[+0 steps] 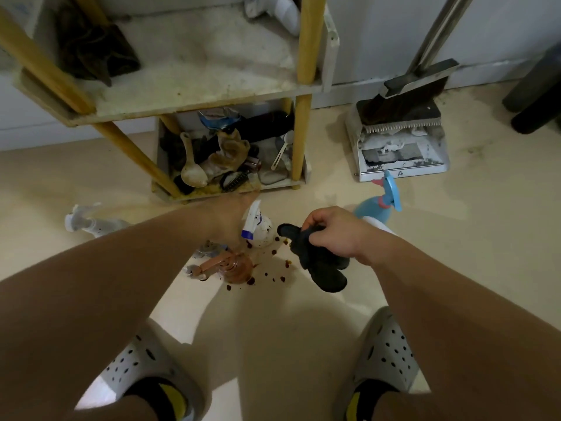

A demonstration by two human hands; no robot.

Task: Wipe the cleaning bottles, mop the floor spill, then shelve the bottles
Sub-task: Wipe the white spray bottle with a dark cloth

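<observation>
As I look down through the head camera, the right hand (329,235) grips a dark cloth (321,268). The left hand (230,217) is at the white spray bottle (261,230), spotted dark red; its fingers are hidden, so I cannot tell if they hold it. Just nearer to me a brown spray bottle (235,270) lies among dark red drops (280,279). 2 more are near: a clear spray bottle (91,224) lying at left, a blue spray bottle (378,208) behind the right hand.
</observation>
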